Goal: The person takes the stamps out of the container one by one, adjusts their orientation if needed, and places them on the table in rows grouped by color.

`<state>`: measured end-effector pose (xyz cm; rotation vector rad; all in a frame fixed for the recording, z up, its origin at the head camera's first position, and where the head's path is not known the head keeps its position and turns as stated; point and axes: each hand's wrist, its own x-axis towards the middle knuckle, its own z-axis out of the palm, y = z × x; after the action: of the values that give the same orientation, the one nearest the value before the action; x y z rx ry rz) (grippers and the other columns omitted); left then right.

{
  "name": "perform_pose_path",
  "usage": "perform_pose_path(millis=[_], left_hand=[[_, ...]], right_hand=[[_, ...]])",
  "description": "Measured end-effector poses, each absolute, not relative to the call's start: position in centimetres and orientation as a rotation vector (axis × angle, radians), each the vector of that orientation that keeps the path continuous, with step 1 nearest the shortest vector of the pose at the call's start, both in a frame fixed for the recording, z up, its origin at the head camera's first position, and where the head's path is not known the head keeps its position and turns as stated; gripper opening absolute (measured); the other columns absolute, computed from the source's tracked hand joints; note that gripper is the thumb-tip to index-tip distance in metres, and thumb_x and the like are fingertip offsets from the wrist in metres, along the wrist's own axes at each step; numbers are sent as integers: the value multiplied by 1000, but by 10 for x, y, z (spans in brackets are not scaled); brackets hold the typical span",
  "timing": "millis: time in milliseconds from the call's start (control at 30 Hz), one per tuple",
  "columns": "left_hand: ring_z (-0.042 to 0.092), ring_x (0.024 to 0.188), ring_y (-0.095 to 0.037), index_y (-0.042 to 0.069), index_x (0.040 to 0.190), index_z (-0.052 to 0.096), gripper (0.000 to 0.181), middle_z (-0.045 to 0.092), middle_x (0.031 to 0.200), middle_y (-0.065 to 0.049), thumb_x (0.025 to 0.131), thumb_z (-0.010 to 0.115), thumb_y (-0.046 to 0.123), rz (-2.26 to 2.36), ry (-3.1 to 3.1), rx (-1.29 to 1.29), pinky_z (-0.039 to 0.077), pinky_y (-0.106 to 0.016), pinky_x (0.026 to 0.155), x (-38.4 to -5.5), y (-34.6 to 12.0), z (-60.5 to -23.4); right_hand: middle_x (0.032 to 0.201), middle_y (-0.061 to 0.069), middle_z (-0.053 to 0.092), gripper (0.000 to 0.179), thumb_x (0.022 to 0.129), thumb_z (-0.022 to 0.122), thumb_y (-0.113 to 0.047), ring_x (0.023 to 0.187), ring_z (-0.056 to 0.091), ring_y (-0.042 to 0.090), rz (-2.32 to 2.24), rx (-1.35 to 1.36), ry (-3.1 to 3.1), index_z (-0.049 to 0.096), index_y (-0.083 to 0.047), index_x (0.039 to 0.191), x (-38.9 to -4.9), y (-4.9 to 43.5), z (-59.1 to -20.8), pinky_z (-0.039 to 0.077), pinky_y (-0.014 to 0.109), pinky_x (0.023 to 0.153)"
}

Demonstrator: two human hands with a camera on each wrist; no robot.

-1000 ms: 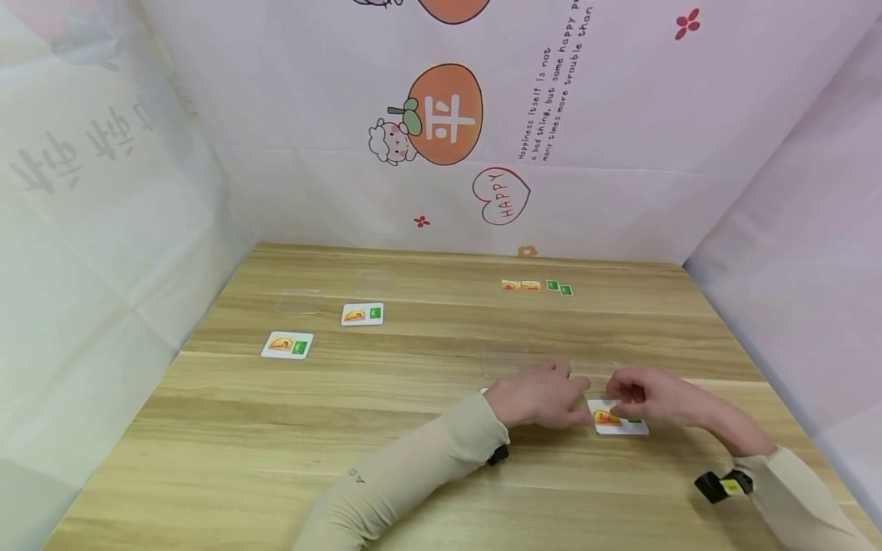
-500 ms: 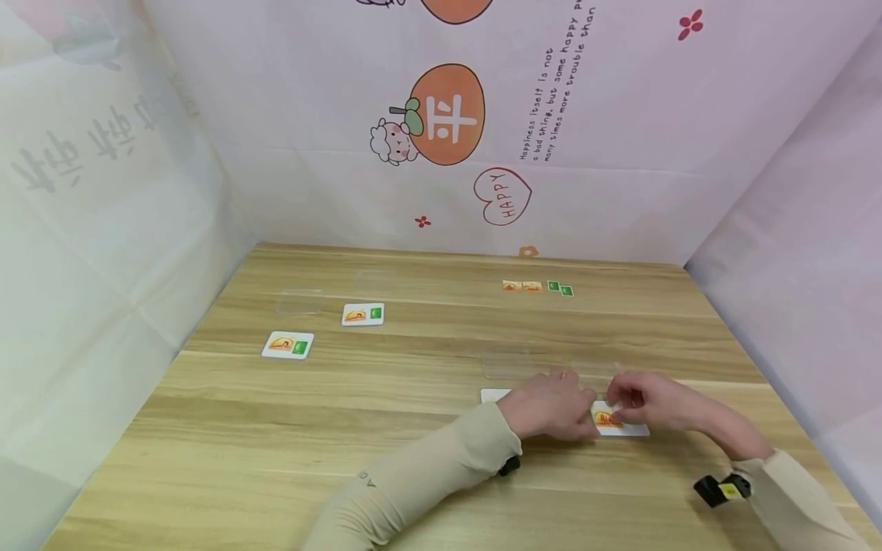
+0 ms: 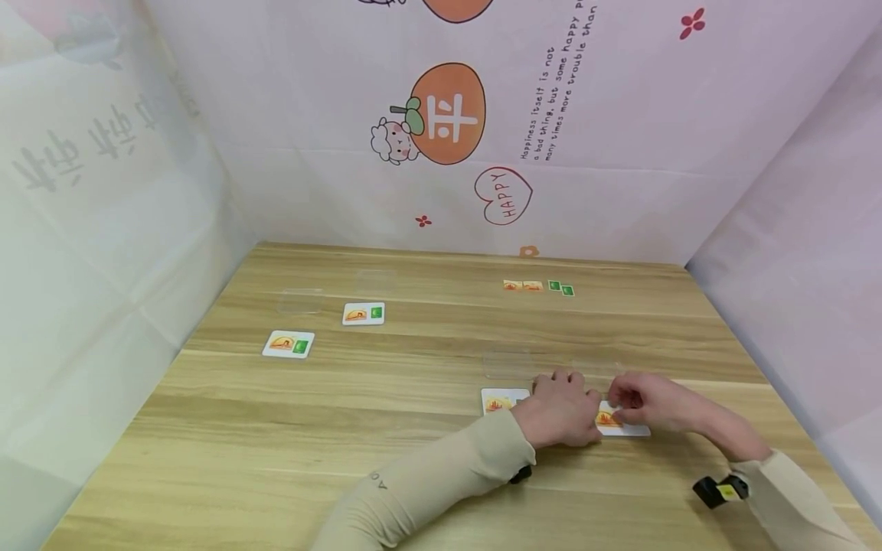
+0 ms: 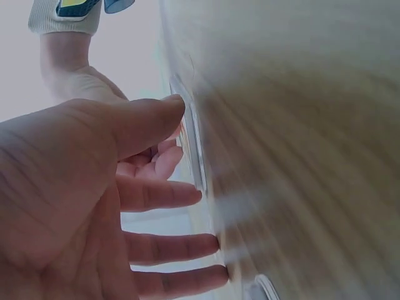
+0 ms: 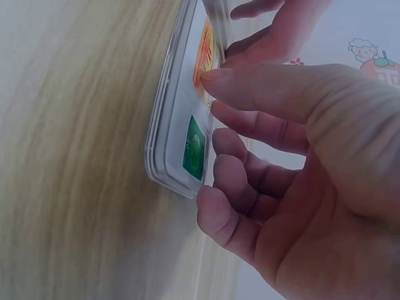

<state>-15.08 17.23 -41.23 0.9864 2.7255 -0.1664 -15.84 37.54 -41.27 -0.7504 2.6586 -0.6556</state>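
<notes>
A white card in a thin, layered clear case lies on the table, bearing an orange picture and a green square. My left hand grips the case's left end between thumb and index finger; its other fingers extend to the tabletop. At the card's far side, my right hand has curled fingers. Its thumb and index fingertip pinch at the orange picture, while the green square is hidden from the head view. Left of my hands lies a similar card, partly covered by the left hand.
Two clear covers lie just beyond my hands. Two finished-looking cards and more clear covers lie at the left. Loose orange pieces and green squares lie at the back. Fabric walls border the table.
My left hand has moved right and slightly nearer, closing in on the card's left end and uncovering the neighbouring card. The right hand has stayed nearly still at the card.
</notes>
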Motion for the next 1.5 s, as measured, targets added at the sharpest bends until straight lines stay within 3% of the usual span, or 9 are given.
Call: perform_pose_path(millis=[533,1167,1500], left_hand=[[50,111,-19,43,130,50,51,50,127,7,87,52,70,-261,2794,914,46,-43,63,-145,184,-414],[50,116,-20,42,133,48,54,49,131,6,87,51,70,-275,2776,928,51,-46,72,-146,186,-417],[51,113,-18,42,133,48,53,51,127,7,88,50,70,-261,2770,922,52,-45,73,-148,183,-416]], right_hand=[[78,-10,55,10,86,73,-16,69,48,-3,-668,-760,2655,63,-15,88,-161,377,-415,43,21,60],[76,-8,55,12,89,69,-10,68,48,-2,-709,-690,2662,60,-16,84,-160,377,-414,42,22,58],[74,-10,55,11,90,70,-16,66,48,-1,-718,-688,2694,60,-18,84,-159,376,-411,42,22,57]])
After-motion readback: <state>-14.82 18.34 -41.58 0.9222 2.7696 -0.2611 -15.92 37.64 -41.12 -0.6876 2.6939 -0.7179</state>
